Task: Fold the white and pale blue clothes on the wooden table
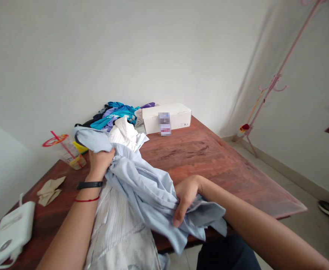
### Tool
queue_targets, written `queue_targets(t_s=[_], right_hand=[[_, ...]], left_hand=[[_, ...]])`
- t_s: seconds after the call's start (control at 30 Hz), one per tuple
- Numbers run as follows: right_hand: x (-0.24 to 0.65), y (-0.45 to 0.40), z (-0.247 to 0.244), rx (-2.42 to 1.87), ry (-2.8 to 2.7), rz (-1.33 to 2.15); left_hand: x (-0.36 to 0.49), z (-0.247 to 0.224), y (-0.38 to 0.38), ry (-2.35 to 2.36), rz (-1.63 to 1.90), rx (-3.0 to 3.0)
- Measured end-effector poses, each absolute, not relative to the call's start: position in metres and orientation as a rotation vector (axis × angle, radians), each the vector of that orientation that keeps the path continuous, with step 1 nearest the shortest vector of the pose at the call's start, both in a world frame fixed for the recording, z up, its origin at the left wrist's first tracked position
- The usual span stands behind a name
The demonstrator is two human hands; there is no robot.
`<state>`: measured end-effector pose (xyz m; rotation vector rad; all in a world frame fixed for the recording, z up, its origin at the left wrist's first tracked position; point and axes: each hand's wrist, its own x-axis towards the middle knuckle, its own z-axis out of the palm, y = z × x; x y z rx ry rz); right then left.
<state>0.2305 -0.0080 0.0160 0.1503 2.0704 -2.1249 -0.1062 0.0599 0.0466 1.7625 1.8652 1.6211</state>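
A light blue shirt (142, 176) stretches between my two hands above the front of the wooden table. My left hand (100, 161) is closed round its upper part, near what looks like a collar or cuff. Lower on the right, my right hand (187, 197) grips the fabric, thumb on top and the other fingers mostly hidden; a loose end of cloth hangs past it over the table edge. Beneath the blue shirt lies a white striped garment (111, 221), draped toward me. Another white striped piece of clothing (123, 133) lies crumpled just beyond my left hand.
A heap of blue, purple and dark clothes (116, 116) lies against the wall beside a white box (167, 118). Left stand a plastic cup (74, 157) with a red straw, a crumpled napkin (50, 189) and a white device (11, 232). A pink coat stand (274, 80) is right, on the floor.
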Motion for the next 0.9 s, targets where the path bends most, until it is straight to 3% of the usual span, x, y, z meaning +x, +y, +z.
queue_targets(t_s=[0.13,0.37,0.47,0.67,0.73,0.9], right_hand=[[0.227,-0.011,0.017,0.176,2.080,-2.120],[0.226,-0.011,0.023,0.222,2.153,-2.149],[0.227,-0.010,0.018,0.192,2.176,-2.122],[0.226,-0.003,0.001,0.139,2.182,-2.045],[0.225,-0.002,-0.001,0.139,2.202,-2.018],[0.224,-0.002,0.001,0.120,2.227,-2.025]], left_hand=[[-0.090,0.051,0.053,1.786,1.613,1.931],[-0.063,0.067,0.039,1.418,1.893,1.961],[-0.064,0.056,0.045,1.586,1.573,2.183],[-0.061,0.030,0.052,2.181,0.438,2.421],[-0.057,0.028,0.049,2.259,0.306,2.461],[-0.052,0.029,0.046,2.332,0.413,2.473]])
